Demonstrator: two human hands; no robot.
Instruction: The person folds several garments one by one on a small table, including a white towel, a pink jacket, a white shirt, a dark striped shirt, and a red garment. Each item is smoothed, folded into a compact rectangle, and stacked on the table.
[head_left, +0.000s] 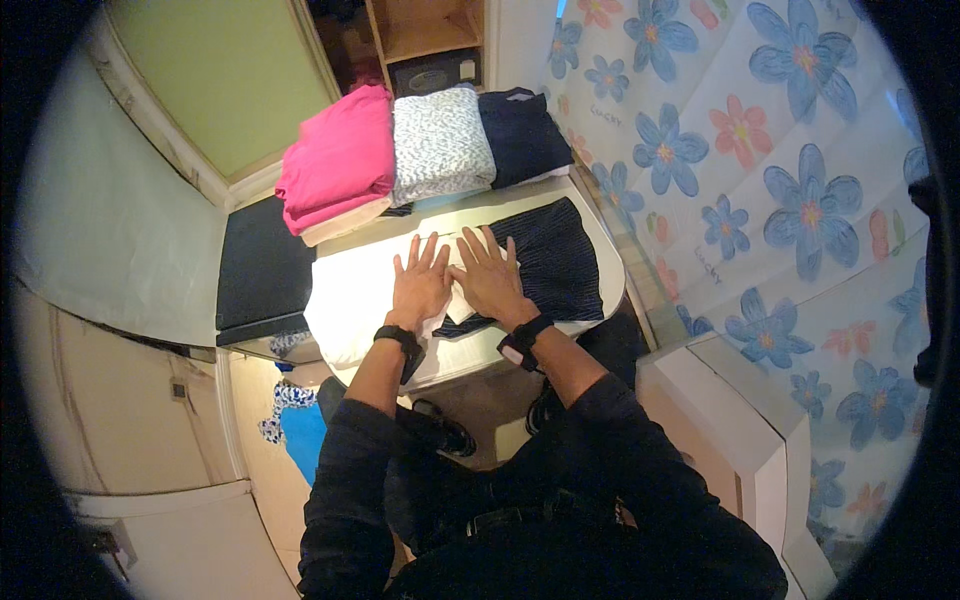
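My left hand (421, 285) lies palm down with spread fingers on a white garment (352, 292), which glares under bright light. Beside it, thumbs nearly meeting, my right hand (489, 279) rests flat on the garment's right part. A dark pinstriped garment (559, 259) extends out to the right from beneath the white cloth. Both garments lie on a small white table (450, 367) with rounded corners. Neither hand grasps anything. The cloth directly beneath my palms is hidden.
Folded pink clothes (341, 157), a speckled white-grey knit (441, 142) and dark clothes (521, 139) stand in a row at the table's back. A black box (266, 262) adjoins the left side. A flowered curtain (720, 187) hangs right. Blue cloth (304, 439) lies low at left.
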